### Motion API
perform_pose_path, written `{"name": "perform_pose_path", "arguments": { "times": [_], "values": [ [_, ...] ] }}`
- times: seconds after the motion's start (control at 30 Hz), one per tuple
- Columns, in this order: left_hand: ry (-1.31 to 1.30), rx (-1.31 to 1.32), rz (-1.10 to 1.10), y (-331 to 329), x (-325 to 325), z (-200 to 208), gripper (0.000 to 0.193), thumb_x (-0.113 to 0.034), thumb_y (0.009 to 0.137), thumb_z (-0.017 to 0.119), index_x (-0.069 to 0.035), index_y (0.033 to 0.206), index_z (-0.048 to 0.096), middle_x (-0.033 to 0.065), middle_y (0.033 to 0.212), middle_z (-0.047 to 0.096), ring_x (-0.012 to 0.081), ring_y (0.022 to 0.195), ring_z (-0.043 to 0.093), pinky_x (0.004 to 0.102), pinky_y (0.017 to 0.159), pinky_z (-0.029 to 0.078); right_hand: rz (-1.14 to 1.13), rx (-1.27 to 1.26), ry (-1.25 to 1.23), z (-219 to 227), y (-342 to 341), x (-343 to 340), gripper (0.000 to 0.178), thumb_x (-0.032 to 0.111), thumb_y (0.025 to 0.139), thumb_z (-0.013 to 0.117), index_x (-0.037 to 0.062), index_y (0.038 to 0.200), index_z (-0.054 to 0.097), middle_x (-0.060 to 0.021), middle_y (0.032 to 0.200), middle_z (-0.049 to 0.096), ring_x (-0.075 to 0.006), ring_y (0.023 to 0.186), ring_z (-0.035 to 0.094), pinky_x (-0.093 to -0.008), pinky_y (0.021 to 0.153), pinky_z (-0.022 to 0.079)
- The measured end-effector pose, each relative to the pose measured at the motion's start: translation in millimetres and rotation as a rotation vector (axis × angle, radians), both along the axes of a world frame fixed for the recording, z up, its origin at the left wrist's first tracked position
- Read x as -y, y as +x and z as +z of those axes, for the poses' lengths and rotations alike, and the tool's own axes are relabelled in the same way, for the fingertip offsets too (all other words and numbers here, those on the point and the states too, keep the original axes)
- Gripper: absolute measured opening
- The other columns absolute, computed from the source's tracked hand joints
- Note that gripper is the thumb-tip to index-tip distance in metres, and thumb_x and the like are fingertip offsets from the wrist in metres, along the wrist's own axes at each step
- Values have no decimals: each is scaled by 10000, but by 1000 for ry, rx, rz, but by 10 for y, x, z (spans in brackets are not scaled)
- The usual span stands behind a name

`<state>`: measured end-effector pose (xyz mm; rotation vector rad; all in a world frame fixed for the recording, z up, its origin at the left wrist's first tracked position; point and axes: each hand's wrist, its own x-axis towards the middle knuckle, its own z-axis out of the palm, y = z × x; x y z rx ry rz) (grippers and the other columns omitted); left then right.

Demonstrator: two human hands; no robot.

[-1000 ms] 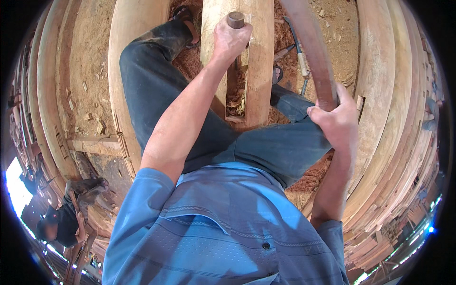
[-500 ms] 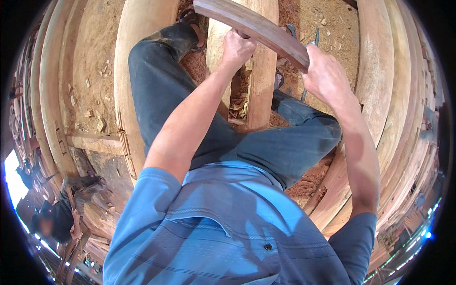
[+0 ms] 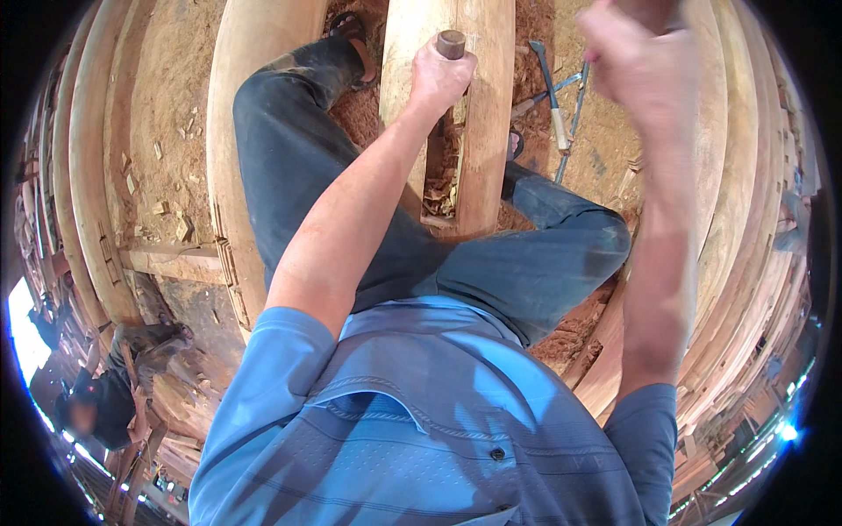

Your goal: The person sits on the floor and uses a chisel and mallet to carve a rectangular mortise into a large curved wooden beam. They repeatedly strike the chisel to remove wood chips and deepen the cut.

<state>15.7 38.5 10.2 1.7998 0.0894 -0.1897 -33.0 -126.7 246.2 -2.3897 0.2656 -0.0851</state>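
Note:
My left hand (image 3: 443, 77) is closed around the upright wooden handle of a chisel (image 3: 451, 44), its round end showing above my fist. The blade is hidden behind the hand. Beneath it lies a pale timber beam (image 3: 487, 131) with a long slot (image 3: 441, 167) cut into it, wood chips inside. My right hand (image 3: 636, 57), raised at the upper right and blurred, grips a dark wooden club (image 3: 651, 10), mostly cut off by the picture's top edge. I sit astride the beam, one leg to each side.
Right of the beam, a wooden-handled tool (image 3: 551, 92) and a thin metal bar (image 3: 576, 123) lie on chip-strewn ground. Long timbers (image 3: 254, 114) run along both sides. At the lower left another person (image 3: 105, 403) sits among wood pieces.
My right hand has swung the wooden club up and to the right, away from the chisel. My left hand stays at the slot, and the chisel's handle end has come into sight.

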Motion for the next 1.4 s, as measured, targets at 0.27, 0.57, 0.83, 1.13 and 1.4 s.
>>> {"name": "perform_pose_path", "arguments": {
  "times": [0.27,0.57,0.83,1.13,1.4],
  "values": [
    [40,-4,-114,-311,-156,183,129,-117,878,687,-29,938,614,86,845,676,187,780,627,351,721,517,156,-550,-366,-570,-843,208,398,89,760,642,-56,1124,570,-307,985,687,-450,956,677,-495,868,531],
    [-397,38,115,-1190,-812,326,184,-14,899,684,-67,840,518,6,718,595,62,606,571,242,552,490,-198,-708,158,-997,-1780,352,399,129,667,709,-35,1011,593,-225,854,654,-352,792,649,-405,765,510],
    [-290,129,228,-437,-387,240,174,-64,863,691,-57,784,536,6,640,583,80,547,557,269,505,465,-129,-478,112,-514,-1425,291,500,158,670,690,-34,1126,613,-138,797,627,-226,706,608,-353,677,496],
    [-187,240,173,-329,-294,-139,171,-63,869,694,-60,771,554,17,622,597,85,543,570,260,526,475,-82,-258,138,-57,-1040,65,470,102,690,709,-16,1141,642,-79,850,673,-157,791,627,-326,748,515],
    [-187,180,107,-349,-184,57,188,-76,820,695,-34,737,532,29,616,534,104,580,487,318,569,452,-92,175,167,726,-660,154,424,66,755,726,-22,1165,665,-88,1002,680,-143,861,656,-243,846,491]
  ]
}}
